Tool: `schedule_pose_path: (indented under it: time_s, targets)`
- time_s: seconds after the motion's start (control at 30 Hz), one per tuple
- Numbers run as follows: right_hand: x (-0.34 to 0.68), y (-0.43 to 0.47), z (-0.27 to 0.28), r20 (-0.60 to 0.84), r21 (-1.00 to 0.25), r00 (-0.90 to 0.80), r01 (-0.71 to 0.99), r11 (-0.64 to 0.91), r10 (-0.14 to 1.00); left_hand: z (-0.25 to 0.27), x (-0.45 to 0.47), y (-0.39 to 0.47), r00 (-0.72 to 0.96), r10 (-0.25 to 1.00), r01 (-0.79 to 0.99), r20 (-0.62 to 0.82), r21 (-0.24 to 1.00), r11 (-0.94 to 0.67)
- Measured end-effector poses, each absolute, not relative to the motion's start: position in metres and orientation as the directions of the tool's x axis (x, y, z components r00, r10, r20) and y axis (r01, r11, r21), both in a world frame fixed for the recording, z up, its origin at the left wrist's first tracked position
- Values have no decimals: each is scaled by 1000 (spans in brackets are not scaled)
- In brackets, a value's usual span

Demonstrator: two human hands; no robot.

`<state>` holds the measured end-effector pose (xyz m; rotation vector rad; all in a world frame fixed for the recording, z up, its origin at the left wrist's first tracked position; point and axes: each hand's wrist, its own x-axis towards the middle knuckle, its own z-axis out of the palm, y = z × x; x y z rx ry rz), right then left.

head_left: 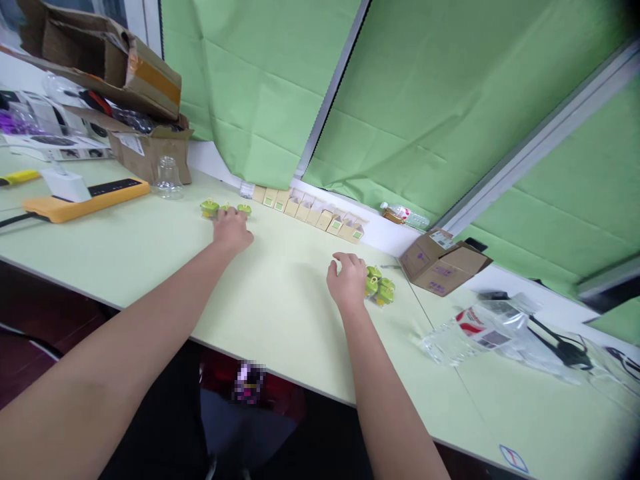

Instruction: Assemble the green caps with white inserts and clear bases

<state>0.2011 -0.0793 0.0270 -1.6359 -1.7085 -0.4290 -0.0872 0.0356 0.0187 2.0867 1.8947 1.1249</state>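
Small clear containers with green lids and light loops on top stand in two groups on the table. My left hand (231, 230) reaches to the left group, its thumb apart from the fingers. One green-lidded container (209, 209) shows left of it, another (244, 210) just beyond its fingers, and a third is mostly hidden behind them. Whether the fingertips touch one, I cannot tell. My right hand (349, 279) hovers with thumb and fingers apart and nothing between them. Right beside it is the other cluster of green-lidded containers (385, 291), partly covered by the hand.
Along the wall runs a row of small tan boxes (313, 215). A yellow power strip (107, 197), a clear plastic cup (169, 179) and cardboard boxes (155, 157) are at left. Rightward lie a brown carton (445, 267), a small bottle (405, 215) and a large clear bottle (470, 330).
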Motion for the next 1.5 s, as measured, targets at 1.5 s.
schedule_pose_path:
  time_s: [1.5]
  targets:
    - [175, -77, 19, -109, -984, -86, -132, -120, 990, 18, 7, -34, 615, 517, 136, 595, 566, -813]
